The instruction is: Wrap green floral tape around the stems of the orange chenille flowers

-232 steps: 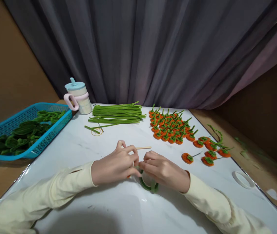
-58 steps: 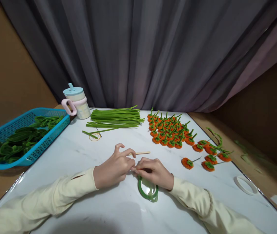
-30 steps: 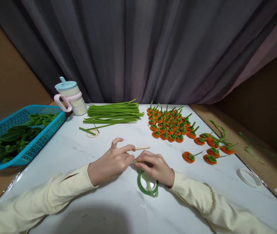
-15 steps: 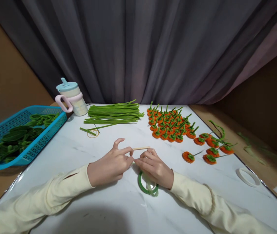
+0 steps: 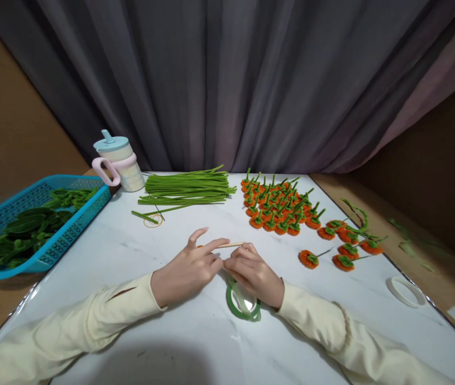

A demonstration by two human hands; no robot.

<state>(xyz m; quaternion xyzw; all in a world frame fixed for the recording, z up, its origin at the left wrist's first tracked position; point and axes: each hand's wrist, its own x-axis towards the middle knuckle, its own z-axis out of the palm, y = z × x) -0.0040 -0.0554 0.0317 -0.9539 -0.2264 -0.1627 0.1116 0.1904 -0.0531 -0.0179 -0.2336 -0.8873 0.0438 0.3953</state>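
White table (image 5: pixel 139 248), near edge cut off. Blue basket (image 5: pixel 77 227) at far left, outer end out of view. Left hand (image 5: pixel 187 270): fingers bent, tips meeting right hand (image 5: pixel 257 275), whose fingers curl close together; whatever they grasp is hidden, cannot tell. Left index now reaches farther across than moment ago. Green tape roll (image 5: pixel 231 303) flat on table, partly under right hand; pale, translucent strip (image 5: pixel 245 306) crosses ring. Slim pale stick (image 5: pixel 231 245) beyond hands, left end hidden. Orange patch (image 5: pixel 200 246) newly showing behind left hand, too small to identify.
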